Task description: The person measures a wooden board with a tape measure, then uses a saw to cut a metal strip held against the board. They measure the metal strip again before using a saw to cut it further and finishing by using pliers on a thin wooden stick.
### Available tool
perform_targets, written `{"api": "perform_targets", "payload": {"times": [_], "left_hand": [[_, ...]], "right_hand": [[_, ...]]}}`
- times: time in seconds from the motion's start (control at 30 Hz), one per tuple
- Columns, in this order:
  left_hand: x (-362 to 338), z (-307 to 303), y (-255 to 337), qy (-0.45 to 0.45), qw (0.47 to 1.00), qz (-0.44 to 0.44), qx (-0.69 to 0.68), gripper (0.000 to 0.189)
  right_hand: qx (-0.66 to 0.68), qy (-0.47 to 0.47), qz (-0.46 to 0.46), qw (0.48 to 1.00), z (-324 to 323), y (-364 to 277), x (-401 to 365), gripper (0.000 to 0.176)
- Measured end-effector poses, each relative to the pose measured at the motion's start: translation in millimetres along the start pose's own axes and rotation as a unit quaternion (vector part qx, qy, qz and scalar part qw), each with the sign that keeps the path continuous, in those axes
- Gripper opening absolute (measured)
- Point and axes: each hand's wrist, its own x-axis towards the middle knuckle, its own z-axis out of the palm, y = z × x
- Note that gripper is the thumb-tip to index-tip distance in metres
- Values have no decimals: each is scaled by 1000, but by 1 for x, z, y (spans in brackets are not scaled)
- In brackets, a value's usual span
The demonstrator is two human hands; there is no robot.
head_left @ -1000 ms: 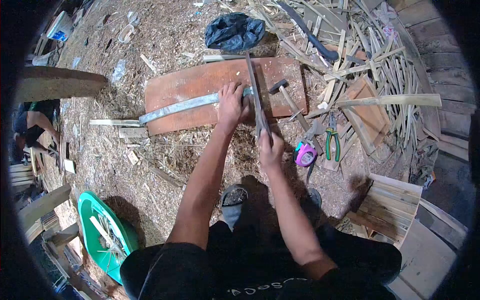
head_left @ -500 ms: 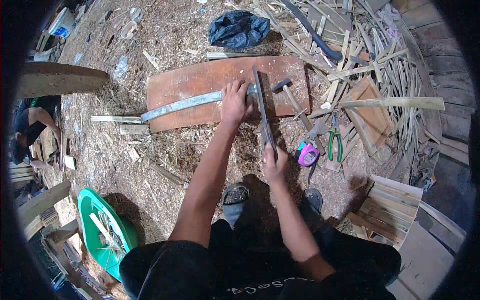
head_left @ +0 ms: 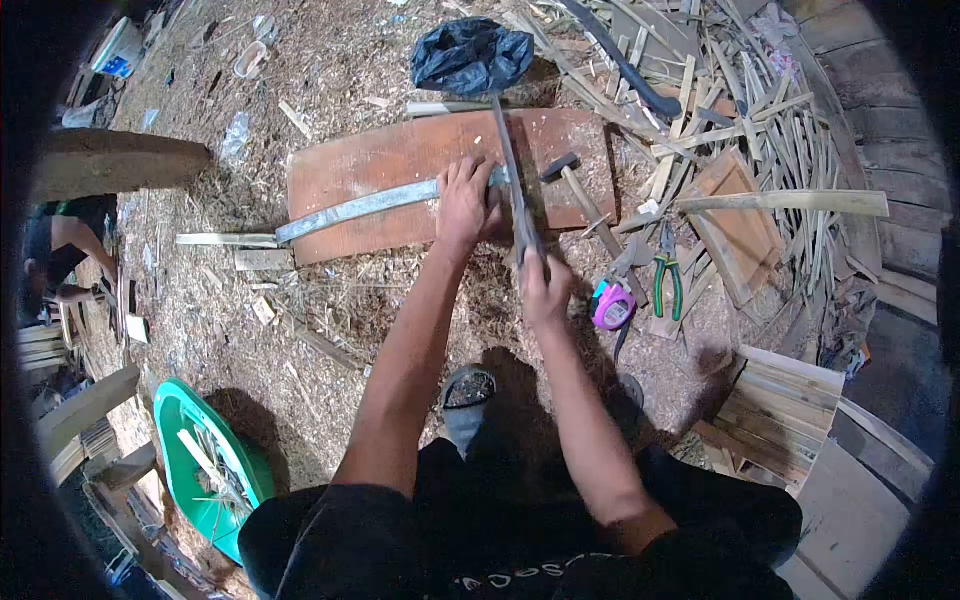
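Observation:
My left hand [head_left: 464, 205] is closed over a long pale grey strip [head_left: 365, 207], pressing it onto a reddish-brown board [head_left: 400, 155] on the ground. The strip's material is hard to make out. My right hand [head_left: 543, 290] is wrapped round the handle of a handsaw [head_left: 516, 180], whose narrow dark blade points away from me. The blade crosses the strip near its right end, just right of my left fingers. On the board's right part lies a hammer [head_left: 580, 190]. A pink tape measure [head_left: 612, 305] and green-handled pliers [head_left: 667, 280] lie to the right of my right hand.
A black plastic bag [head_left: 472, 58] sits beyond the board. Thin wood strips [head_left: 775, 130] are heaped at right. A green tub [head_left: 175, 440] with scraps stands at lower left. Another person [head_left: 75, 240] is at far left. Shavings cover the ground.
My right hand and the saw have moved forward, away from me, with the blade tip now reaching near the black bag. My left hand stays on the strip.

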Motion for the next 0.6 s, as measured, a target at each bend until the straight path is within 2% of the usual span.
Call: {"api": "perform_targets", "payload": {"times": [0.07, 0.2, 0.3, 0.33, 0.37, 0.47, 0.53, 0.6], "left_hand": [[5, -5, 3, -3, 1000, 3, 12, 48], [5, 0, 1, -5, 1000, -9, 7, 48], [8, 1, -1, -1, 1000, -5, -2, 46], [8, -2, 2, 3, 1000, -11, 2, 43], [7, -4, 3, 7, 1000, -15, 5, 40], [5, 2, -1, -6, 1000, -14, 8, 48], [5, 2, -2, -2, 1000, -11, 9, 48], [8, -1, 1, -6, 1000, -5, 9, 48]], "right_hand": [[-11, -17, -16, 1000, 2, -26, 2, 41], [-55, 59, -110, 991, -4, -5, -43, 43], [-91, 13, -62, 994, -2, -3, -8, 44], [-17, -3, 21, 1000, 4, -29, 2, 45], [-42, -5, -11, 999, 4, -27, 7, 44], [-61, 4, -78, 995, -4, -1, -19, 45], [-35, 39, -100, 994, -8, 14, -40, 45], [-56, 22, -72, 996, -4, 7, -19, 45]]}}
